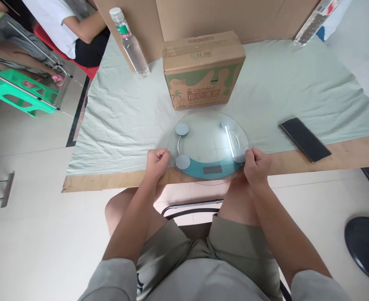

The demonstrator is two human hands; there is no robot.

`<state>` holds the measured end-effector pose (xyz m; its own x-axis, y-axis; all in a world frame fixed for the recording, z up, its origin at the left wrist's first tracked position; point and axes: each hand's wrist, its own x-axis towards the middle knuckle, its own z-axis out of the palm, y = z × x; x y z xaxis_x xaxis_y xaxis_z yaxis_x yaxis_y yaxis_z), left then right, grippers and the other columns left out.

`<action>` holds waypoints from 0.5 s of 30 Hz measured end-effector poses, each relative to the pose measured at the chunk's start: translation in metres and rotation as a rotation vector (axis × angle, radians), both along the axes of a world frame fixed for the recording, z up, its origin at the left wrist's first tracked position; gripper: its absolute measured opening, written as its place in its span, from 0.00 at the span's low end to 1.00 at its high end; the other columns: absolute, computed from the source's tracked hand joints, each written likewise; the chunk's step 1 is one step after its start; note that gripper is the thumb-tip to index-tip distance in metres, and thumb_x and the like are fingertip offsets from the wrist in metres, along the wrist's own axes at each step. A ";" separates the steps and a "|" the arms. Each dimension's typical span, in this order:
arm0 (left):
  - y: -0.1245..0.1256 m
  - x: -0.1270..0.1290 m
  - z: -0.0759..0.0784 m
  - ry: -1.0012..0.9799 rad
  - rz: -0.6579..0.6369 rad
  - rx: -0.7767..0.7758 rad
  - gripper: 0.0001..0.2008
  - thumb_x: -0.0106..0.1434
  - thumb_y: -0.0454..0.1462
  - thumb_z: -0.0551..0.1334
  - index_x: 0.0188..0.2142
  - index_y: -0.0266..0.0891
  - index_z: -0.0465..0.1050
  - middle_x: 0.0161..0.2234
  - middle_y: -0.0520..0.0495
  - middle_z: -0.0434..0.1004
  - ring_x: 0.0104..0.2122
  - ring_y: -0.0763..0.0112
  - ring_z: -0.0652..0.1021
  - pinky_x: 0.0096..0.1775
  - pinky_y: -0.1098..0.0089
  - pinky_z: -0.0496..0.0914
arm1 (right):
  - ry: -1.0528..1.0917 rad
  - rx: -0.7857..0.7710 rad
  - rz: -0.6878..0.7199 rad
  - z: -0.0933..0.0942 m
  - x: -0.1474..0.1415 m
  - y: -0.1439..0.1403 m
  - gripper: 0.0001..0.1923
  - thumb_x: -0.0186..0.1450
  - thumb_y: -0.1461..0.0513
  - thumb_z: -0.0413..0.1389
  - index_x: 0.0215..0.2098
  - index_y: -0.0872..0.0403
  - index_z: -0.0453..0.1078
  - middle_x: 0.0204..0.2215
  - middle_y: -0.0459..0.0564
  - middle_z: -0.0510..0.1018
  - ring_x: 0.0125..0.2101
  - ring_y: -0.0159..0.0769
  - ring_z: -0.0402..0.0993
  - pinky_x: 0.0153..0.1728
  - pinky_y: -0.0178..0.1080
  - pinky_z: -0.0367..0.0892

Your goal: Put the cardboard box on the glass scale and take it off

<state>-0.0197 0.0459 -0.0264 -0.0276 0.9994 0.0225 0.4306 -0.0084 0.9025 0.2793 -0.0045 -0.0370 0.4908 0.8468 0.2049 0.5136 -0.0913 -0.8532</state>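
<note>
A round clear-glass bathroom scale (207, 144), with a blue band and a small dark display, lies at the table's front edge. Its near rim reaches past that edge. My left hand (158, 162) is closed in a fist at the scale's left rim, the thumb folded over the fingers. At the opposite rim my right hand (257, 164) is closed in the same way. Both hands appear to grip the glass, though the curled fingers hide the contact. Just behind the scale stands a brown cardboard coconut snack box (203, 79).
A clear bottle (131, 46) stands left of the box, and another bottle (316, 23) is at the far right. A black phone (305, 139) lies near the front edge. Cardboard panels (234, 16) rise behind. Beyond the table's left side are a seated person and a green stool (21, 90).
</note>
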 end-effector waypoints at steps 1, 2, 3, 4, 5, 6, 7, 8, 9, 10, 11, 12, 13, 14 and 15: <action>0.000 0.000 -0.001 -0.003 0.007 0.006 0.18 0.52 0.40 0.56 0.18 0.41 0.43 0.18 0.54 0.41 0.22 0.78 0.50 0.26 0.70 0.44 | 0.000 -0.001 0.004 0.000 0.000 -0.001 0.21 0.62 0.58 0.52 0.17 0.50 0.45 0.15 0.40 0.47 0.20 0.27 0.45 0.24 0.38 0.43; 0.000 -0.001 -0.001 -0.008 0.014 0.014 0.19 0.52 0.40 0.56 0.17 0.41 0.43 0.18 0.55 0.41 0.22 0.78 0.50 0.26 0.70 0.45 | 0.002 -0.003 0.012 0.001 0.000 -0.003 0.21 0.62 0.58 0.52 0.18 0.50 0.45 0.15 0.40 0.47 0.19 0.27 0.45 0.24 0.38 0.44; 0.000 -0.002 0.000 -0.015 0.021 0.024 0.19 0.52 0.40 0.57 0.17 0.41 0.44 0.18 0.55 0.42 0.21 0.78 0.50 0.26 0.70 0.45 | 0.005 -0.006 0.022 0.001 0.002 -0.005 0.21 0.63 0.57 0.52 0.18 0.50 0.45 0.15 0.40 0.48 0.19 0.27 0.46 0.24 0.38 0.44; 0.001 -0.005 0.002 -0.022 0.031 0.036 0.19 0.53 0.39 0.58 0.17 0.41 0.44 0.17 0.55 0.42 0.21 0.78 0.51 0.25 0.70 0.45 | 0.012 -0.018 0.041 0.002 0.005 -0.006 0.22 0.64 0.57 0.52 0.18 0.50 0.46 0.14 0.40 0.49 0.19 0.27 0.47 0.23 0.38 0.45; 0.003 -0.008 0.005 -0.029 0.047 0.052 0.20 0.54 0.39 0.58 0.17 0.41 0.45 0.17 0.55 0.42 0.21 0.78 0.51 0.25 0.70 0.46 | 0.027 -0.027 0.062 0.004 0.010 -0.005 0.22 0.64 0.57 0.53 0.18 0.50 0.48 0.14 0.40 0.50 0.19 0.27 0.49 0.22 0.38 0.46; 0.008 -0.012 0.009 -0.035 0.069 0.071 0.20 0.55 0.38 0.59 0.17 0.41 0.45 0.17 0.55 0.43 0.21 0.78 0.51 0.25 0.70 0.46 | 0.046 -0.026 0.080 0.007 0.015 -0.001 0.22 0.65 0.58 0.53 0.18 0.50 0.49 0.14 0.40 0.51 0.18 0.28 0.49 0.22 0.37 0.46; 0.015 -0.017 0.014 -0.039 0.095 0.096 0.21 0.56 0.38 0.59 0.17 0.41 0.46 0.17 0.55 0.44 0.21 0.77 0.52 0.25 0.70 0.47 | 0.068 -0.014 0.092 0.011 0.021 0.006 0.22 0.66 0.58 0.54 0.17 0.51 0.51 0.14 0.41 0.52 0.18 0.28 0.50 0.22 0.37 0.46; 0.027 -0.021 0.020 -0.042 0.120 0.124 0.20 0.57 0.37 0.60 0.16 0.41 0.49 0.17 0.55 0.46 0.21 0.77 0.53 0.25 0.70 0.49 | 0.092 0.011 0.097 0.016 0.026 0.017 0.22 0.66 0.60 0.55 0.17 0.51 0.52 0.14 0.41 0.53 0.18 0.28 0.50 0.21 0.37 0.46; 0.042 -0.024 0.026 -0.044 0.142 0.156 0.19 0.58 0.36 0.60 0.17 0.40 0.52 0.17 0.54 0.50 0.22 0.76 0.56 0.26 0.70 0.51 | 0.113 0.048 0.096 0.022 0.030 0.034 0.22 0.66 0.61 0.55 0.17 0.51 0.53 0.14 0.41 0.54 0.19 0.28 0.50 0.22 0.37 0.46; 0.062 -0.027 0.032 -0.053 0.156 0.189 0.16 0.59 0.36 0.61 0.18 0.40 0.58 0.18 0.53 0.56 0.23 0.75 0.60 0.27 0.71 0.55 | 0.125 0.083 0.090 0.028 0.033 0.055 0.21 0.67 0.63 0.54 0.18 0.51 0.54 0.15 0.41 0.55 0.19 0.28 0.51 0.22 0.37 0.47; 0.085 -0.028 0.036 -0.062 0.154 0.219 0.12 0.59 0.35 0.62 0.21 0.39 0.64 0.21 0.52 0.64 0.26 0.74 0.65 0.31 0.71 0.61 | 0.144 0.110 0.096 0.035 0.034 0.080 0.19 0.68 0.65 0.53 0.20 0.51 0.56 0.16 0.41 0.58 0.20 0.29 0.54 0.23 0.37 0.50; 0.111 -0.027 0.039 -0.081 0.155 0.241 0.07 0.61 0.34 0.63 0.26 0.38 0.69 0.25 0.51 0.69 0.29 0.73 0.70 0.35 0.71 0.65 | 0.195 0.128 0.122 0.040 0.033 0.109 0.15 0.67 0.69 0.53 0.23 0.52 0.60 0.17 0.41 0.63 0.22 0.29 0.59 0.25 0.36 0.55; 0.138 -0.024 0.040 -0.149 0.158 0.231 0.01 0.61 0.33 0.65 0.33 0.38 0.73 0.33 0.49 0.75 0.35 0.71 0.75 0.40 0.70 0.68 | 0.262 0.127 0.119 0.044 0.031 0.139 0.12 0.66 0.72 0.53 0.27 0.52 0.64 0.21 0.41 0.68 0.24 0.29 0.63 0.28 0.36 0.59; 0.163 -0.021 0.039 -0.181 0.132 0.198 0.08 0.61 0.30 0.66 0.41 0.37 0.74 0.43 0.46 0.79 0.43 0.69 0.78 0.46 0.69 0.70 | 0.325 0.102 0.106 0.046 0.028 0.169 0.12 0.63 0.76 0.52 0.32 0.53 0.66 0.28 0.42 0.75 0.27 0.27 0.68 0.30 0.35 0.62; 0.187 -0.016 0.036 -0.189 0.097 0.166 0.13 0.61 0.29 0.67 0.46 0.37 0.73 0.50 0.43 0.79 0.49 0.67 0.78 0.51 0.67 0.69 | 0.345 0.085 0.139 0.046 0.025 0.197 0.15 0.61 0.78 0.52 0.37 0.54 0.68 0.36 0.44 0.79 0.32 0.25 0.72 0.34 0.33 0.64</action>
<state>-0.0358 0.2328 0.0100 -0.1428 0.9748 0.1714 0.2606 -0.1301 0.9567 0.3047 0.1921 0.0086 0.4252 0.8971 0.1201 0.1974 0.0376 -0.9796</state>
